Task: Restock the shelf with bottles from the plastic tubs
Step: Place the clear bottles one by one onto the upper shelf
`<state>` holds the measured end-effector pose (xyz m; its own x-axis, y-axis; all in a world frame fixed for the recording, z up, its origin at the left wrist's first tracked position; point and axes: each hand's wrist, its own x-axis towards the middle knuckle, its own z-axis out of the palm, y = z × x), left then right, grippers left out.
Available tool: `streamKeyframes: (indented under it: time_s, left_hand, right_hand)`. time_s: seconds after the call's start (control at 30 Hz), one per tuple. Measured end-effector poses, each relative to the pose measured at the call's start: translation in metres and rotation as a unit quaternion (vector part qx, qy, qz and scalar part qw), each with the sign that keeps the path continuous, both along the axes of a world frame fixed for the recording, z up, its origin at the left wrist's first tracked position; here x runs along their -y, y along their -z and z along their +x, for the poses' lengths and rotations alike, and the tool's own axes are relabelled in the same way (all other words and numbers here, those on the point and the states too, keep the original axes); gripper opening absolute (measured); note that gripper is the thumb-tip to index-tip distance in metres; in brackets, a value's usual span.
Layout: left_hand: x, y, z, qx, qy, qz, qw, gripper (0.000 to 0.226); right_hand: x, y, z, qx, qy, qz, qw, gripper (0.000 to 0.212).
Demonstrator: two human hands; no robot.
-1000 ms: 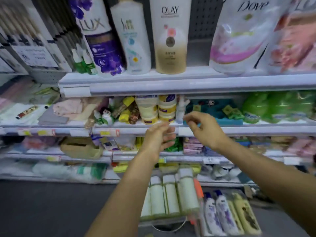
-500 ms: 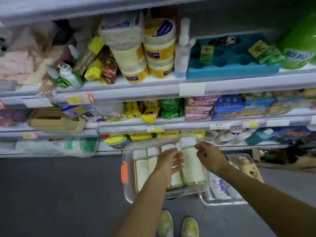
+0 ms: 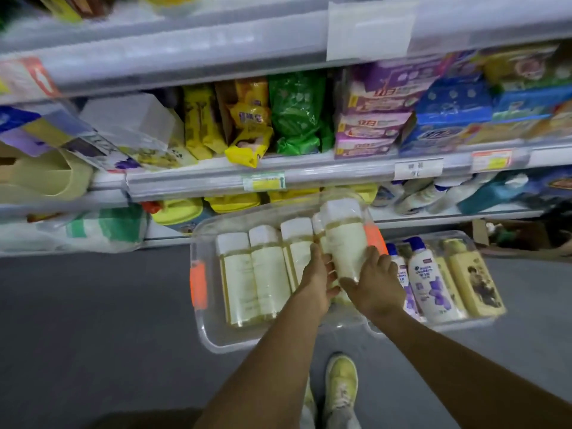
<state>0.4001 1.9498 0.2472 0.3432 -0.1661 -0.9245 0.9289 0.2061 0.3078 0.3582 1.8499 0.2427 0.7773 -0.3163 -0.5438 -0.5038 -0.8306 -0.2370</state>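
Note:
A clear plastic tub (image 3: 201, 323) with orange clips sits on the floor below the shelves and holds several pale yellow bottles with white caps (image 3: 266, 270). Both my hands are down in it around one raised pale yellow bottle (image 3: 342, 239). My left hand (image 3: 315, 283) presses its left side and my right hand (image 3: 374, 283) cups its lower right side. A second clear tub (image 3: 464, 325) to the right holds white bottles with purple labels (image 3: 430, 283) and yellow bottles (image 3: 473, 283).
Shelves (image 3: 278, 178) packed with yellow, green, purple and blue packets rise right behind the tubs. Yellow containers and white spray bottles fill the lowest shelf. My pale green shoe (image 3: 340, 388) stands on the grey floor near the first tub.
My hands dropped from the middle shelf edge down into the left tub and closed around one pale yellow bottle. The view tilted down toward the floor.

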Motion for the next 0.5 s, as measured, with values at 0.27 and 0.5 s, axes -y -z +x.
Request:
streamKeyframes:
  time_s: [0.27, 0.5]
  left_hand:
    - [0.004, 0.019, 0.006, -0.015, -0.008, -0.002, 1.000, 0.060]
    - [-0.012, 0.016, 0.002, -0.004, -0.005, 0.015, 1.000, 0.047]
  right_hand:
    - [-0.022, 0.021, -0.001, 0.005, -0.009, -0.127, 0.992, 0.118]
    - [-0.007, 0.013, 0.010, -0.035, 0.048, 0.044, 0.997, 0.097]
